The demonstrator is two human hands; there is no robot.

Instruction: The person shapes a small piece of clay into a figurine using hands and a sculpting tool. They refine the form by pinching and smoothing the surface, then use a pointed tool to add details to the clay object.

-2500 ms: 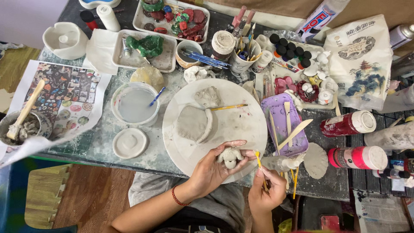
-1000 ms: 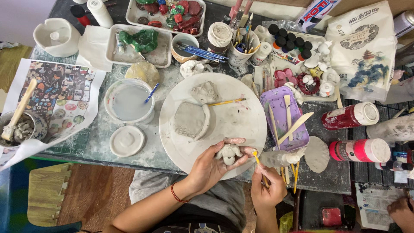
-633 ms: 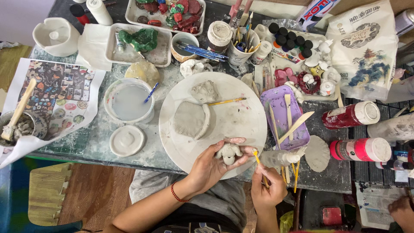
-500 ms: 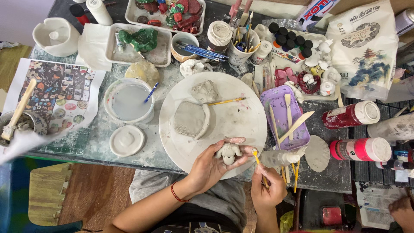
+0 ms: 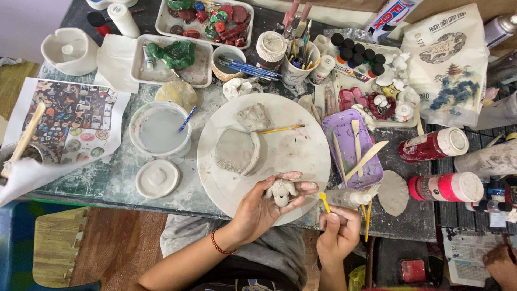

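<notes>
Left hand [image 5: 258,207]: closed around small clay figure [image 5: 281,191], cradled in fingertips over near rim of round white board [image 5: 280,156]. Right hand [image 5: 336,234]: pinching yellow-tipped tool [image 5: 324,202], tip just right of figure, apart. Risks, as judged: soft clay dented by tight squeeze; gouged by slipped tip; dropped onto board.

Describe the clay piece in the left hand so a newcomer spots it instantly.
Start at the big round white board mid-table. At its near edge, the left hand cups a small pale clay figure. Unlike the flat ribbed slab and rough lump resting farther up the board, it is held.
</notes>
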